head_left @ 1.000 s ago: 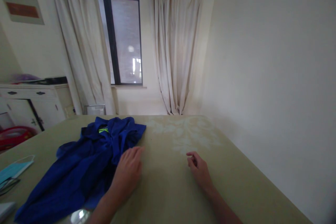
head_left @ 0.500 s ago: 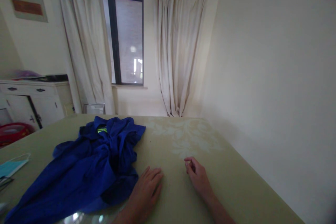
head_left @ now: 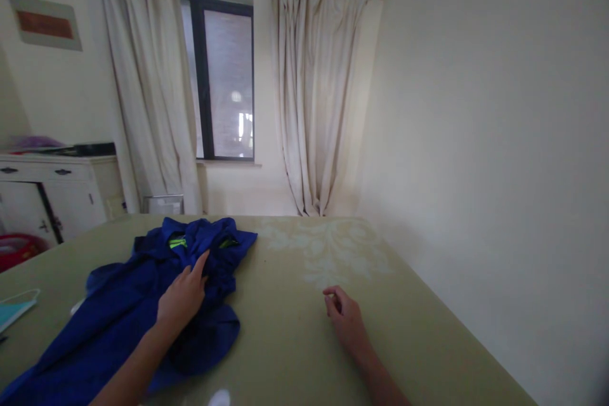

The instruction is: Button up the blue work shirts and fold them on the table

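Note:
A crumpled dark blue collared shirt (head_left: 124,304) lies across the left half of the table, with bright green labels showing inside it near its far end. Over its middle is my left hand (head_left: 183,295), index finger extended and the other fingers curled in against the cloth. It appears to grip a fold, though the fingertips are partly hidden. My right hand (head_left: 346,317) rests on the table to the right of the shirt, fingers loosely curled in with nothing in them.
The greenish table (head_left: 285,330) bears a pale floral pattern, and a blue face mask (head_left: 14,312) lies at its left. A wall (head_left: 476,171) runs along the right side. Behind are curtains (head_left: 318,95), a window (head_left: 228,82), a white cabinet (head_left: 71,196) and a red basin (head_left: 19,254).
My left hand has moved from the bare table onto the shirt, left and away from me. The shirt's folds have shifted, and more green shows inside. My right hand stays put.

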The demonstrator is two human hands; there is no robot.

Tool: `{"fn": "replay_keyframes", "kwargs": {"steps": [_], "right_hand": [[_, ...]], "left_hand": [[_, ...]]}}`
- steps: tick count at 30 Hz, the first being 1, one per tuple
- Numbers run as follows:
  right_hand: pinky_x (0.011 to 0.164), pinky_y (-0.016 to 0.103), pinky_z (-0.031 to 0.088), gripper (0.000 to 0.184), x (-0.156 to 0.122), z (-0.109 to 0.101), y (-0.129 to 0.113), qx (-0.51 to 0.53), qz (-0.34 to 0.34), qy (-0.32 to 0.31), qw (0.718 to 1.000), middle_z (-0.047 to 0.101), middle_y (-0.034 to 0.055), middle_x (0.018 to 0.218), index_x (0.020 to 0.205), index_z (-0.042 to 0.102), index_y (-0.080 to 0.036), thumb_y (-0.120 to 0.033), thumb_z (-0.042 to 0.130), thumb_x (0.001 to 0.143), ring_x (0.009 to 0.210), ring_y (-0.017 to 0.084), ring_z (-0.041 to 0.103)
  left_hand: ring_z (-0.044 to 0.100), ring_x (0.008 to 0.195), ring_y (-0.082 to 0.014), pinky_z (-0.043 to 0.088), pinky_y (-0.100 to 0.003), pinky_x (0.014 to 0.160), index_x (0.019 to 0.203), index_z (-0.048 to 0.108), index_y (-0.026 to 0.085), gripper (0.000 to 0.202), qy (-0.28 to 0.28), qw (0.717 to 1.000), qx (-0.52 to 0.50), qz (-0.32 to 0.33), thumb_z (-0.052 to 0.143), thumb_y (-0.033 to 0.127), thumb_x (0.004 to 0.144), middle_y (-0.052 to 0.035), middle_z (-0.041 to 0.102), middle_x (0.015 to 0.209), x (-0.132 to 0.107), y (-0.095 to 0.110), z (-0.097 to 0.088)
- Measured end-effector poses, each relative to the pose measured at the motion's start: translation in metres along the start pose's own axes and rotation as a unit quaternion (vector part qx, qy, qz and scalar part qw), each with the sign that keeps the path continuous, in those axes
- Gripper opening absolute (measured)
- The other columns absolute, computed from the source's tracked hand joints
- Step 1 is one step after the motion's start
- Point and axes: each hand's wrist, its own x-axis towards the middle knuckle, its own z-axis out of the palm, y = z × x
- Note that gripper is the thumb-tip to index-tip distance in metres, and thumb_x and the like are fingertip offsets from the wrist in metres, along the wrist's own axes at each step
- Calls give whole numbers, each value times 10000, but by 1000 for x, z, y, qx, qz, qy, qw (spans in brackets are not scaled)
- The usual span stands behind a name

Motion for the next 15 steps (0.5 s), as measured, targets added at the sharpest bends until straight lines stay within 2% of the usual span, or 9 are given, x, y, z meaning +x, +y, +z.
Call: {"fn": "replay_keyframes", "kwargs": {"steps": [3,5,6,8,10,11,13,15], "right_hand": [[551,243,355,263,0,0,0,-7,-2,8,1000,544,-29,586,957,673,-197,-369,484,896,551,147,515],[554,246,359,270,0,1,0,-8,5,12,1000,553,-24,595,963,674,-197,-370,476,901,559,151,527],[557,249,364,276,0,1,0,-9,9,15,1000,559,-22,600,967,675,-197,-374,473,903,566,155,537],[564,253,374,287,0,1,0,-12,11,15,1000,571,-17,608,958,677,-200,-399,475,914,580,161,552],[578,256,390,313,1,2,-1,-8,3,13,1000,587,-9,624,895,672,-205,-448,478,936,602,163,566],[588,257,404,345,2,1,-1,3,-3,8,1000,600,-2,644,867,666,-205,-481,476,949,617,164,575],[606,261,443,440,3,0,-2,57,-6,-3,998,645,22,731,898,670,-199,-560,432,978,651,165,605],[641,280,501,518,4,-4,-2,135,15,-10,991,696,58,894,1063,670,-194,-610,367,1006,721,175,658]], "left_hand": [[696,1035,-321,513,-494,983,1378,585,199,487,30,978,-193,-68,478,261,907,-120,727,1115,31,-15,-6],[686,1056,-320,518,-469,992,1284,642,120,451,74,951,-282,-105,498,272,885,-131,741,1084,50,-11,-21],[679,1077,-306,523,-440,994,1290,632,97,463,93,940,-310,-103,485,292,896,-129,740,1100,58,-3,-33],[666,1118,-259,530,-373,999,1350,587,122,506,114,927,-353,-60,451,376,934,-91,736,1150,68,26,-62],[606,1236,-259,468,-384,1088,1388,559,130,559,133,876,-457,71,467,462,948,-92,698,1261,67,70,-93],[561,1297,-259,408,-393,1144,1404,550,147,578,117,865,-467,141,483,496,949,-86,660,1336,62,94,-107],[526,1333,-250,339,-425,1190,1498,448,204,625,61,867,-439,228,470,539,971,-65,596,1428,45,139,-124],[572,1279,-240,371,-460,1163,1600,220,218,718,-39,878,-392,272,421,549,997,-82,596,1424,22,170,-121]]}}
